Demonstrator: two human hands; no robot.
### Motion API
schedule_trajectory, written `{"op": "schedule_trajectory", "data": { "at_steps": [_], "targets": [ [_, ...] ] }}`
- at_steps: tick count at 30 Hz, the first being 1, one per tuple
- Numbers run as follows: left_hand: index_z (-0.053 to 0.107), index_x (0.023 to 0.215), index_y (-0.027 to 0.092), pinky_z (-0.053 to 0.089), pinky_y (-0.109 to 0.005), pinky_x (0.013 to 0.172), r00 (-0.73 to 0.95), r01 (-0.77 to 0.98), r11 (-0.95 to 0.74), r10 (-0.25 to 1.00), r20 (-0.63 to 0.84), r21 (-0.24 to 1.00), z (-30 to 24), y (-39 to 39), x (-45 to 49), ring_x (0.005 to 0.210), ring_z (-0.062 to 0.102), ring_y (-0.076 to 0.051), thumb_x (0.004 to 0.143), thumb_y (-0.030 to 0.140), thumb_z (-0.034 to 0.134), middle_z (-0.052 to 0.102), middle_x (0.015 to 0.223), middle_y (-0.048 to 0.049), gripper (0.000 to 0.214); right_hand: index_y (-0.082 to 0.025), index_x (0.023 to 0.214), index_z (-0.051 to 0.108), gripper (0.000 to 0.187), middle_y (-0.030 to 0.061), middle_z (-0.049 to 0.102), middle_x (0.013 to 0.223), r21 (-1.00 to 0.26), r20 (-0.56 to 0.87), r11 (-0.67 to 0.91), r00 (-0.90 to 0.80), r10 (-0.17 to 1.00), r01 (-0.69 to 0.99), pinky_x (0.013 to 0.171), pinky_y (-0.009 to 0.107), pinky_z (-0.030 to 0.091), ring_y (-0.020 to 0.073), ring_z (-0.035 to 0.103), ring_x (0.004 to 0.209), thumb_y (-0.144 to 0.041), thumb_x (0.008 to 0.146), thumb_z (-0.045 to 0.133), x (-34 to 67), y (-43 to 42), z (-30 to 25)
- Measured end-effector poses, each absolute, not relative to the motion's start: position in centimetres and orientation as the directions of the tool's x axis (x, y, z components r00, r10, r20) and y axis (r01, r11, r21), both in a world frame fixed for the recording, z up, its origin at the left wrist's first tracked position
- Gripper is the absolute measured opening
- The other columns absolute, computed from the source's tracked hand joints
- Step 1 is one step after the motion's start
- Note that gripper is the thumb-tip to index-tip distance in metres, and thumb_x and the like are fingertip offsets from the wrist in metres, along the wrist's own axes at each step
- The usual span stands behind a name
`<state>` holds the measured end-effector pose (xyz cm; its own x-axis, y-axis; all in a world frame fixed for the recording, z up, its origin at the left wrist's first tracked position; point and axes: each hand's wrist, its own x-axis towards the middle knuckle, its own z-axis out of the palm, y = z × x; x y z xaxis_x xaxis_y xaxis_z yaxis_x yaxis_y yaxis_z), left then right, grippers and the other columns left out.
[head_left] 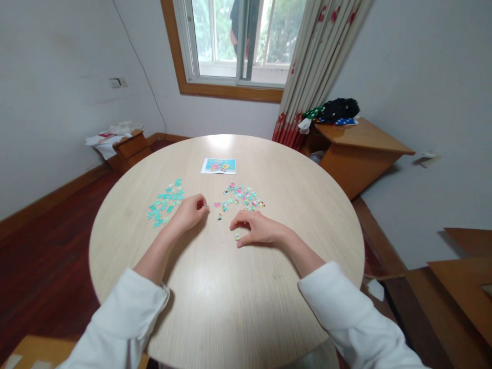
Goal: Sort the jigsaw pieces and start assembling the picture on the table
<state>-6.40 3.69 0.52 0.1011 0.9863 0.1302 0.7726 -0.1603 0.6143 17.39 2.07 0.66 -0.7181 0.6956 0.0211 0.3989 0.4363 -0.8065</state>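
On the near side of the picture card [219, 166], two bare hands are busy over a round table [215, 292]. Look at the left hand [192, 211], near and a little left of the card: fingers curled, thumb and fingertips nipped together on a small piece [206, 206]. Now the right hand [253, 229], nearer and to the card's right: thumb and fingers spread in a wide curve, a loose piece [237, 237] in the gap by the thumb; whether skin touches it, I can't tell. Puzzle pieces everywhere! One teal heap [165, 204] lies left and near of the card; one mixed heap [246, 196], pink, yellow and teal, sits to its near right. Beyond the card, a window [238, 41]; further right, a curtain [311, 66].
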Motion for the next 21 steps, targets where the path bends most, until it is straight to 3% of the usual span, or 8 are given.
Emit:
{"op": "schedule_trajectory", "data": {
  "at_steps": [3,6,15,21],
  "targets": [
    [0.060,0.076,0.017,0.039,-0.026,0.057,0.130,0.576,-0.118,0.990,0.052,0.809,0.8,3.3,-5.5,0.056,0.054,-0.014,0.069,0.024,0.055,0.059,0.060,0.0002,0.011,-0.017,0.087,0.067,0.029,0.0017,0.061,0.084,-0.749,0.020,0.478,-0.704,0.710,0.460,0.072,0.026,0.042,0.0128,0.052,0.076,-0.019,0.062,0.079,17.5,2.1,0.6],
    [0.062,0.071,0.017,0.042,-0.028,0.060,0.178,0.379,-0.065,0.984,-0.004,0.923,1.2,3.0,-4.9,0.059,0.058,-0.015,0.064,0.027,0.062,0.065,0.065,-0.0035,0.012,-0.016,0.086,0.068,0.023,0.0016,0.061,0.081,-0.743,0.022,0.459,-0.667,0.744,0.488,0.071,0.026,0.042,0.0130,0.052,0.074,-0.018,0.065,0.077,17.5,2.4,0.4],
    [0.064,0.068,0.015,0.042,-0.027,0.054,0.247,0.274,0.021,0.965,-0.091,0.961,2.1,2.3,-4.4,0.052,0.055,-0.012,0.061,0.028,0.072,0.065,0.060,-0.0039,0.017,-0.015,0.088,0.069,0.026,0.0014,0.062,0.079,-0.742,0.057,0.457,-0.634,0.772,0.490,0.067,0.026,0.041,0.0131,0.052,0.072,-0.019,0.064,0.076,17.4,2.4,0.6],
    [0.062,0.074,0.013,0.049,-0.030,0.064,0.283,0.170,0.119,0.945,-0.164,0.978,2.0,2.3,-4.3,0.059,0.064,-0.016,0.060,0.026,0.076,0.067,0.061,-0.0045,0.023,-0.014,0.085,0.068,0.015,0.0013,0.060,0.074,-0.697,0.073,0.481,-0.614,0.786,0.533,0.065,0.024,0.039,0.0123,0.051,0.068,-0.015,0.070,0.069,17.4,2.5,0.5]
  ]
}}
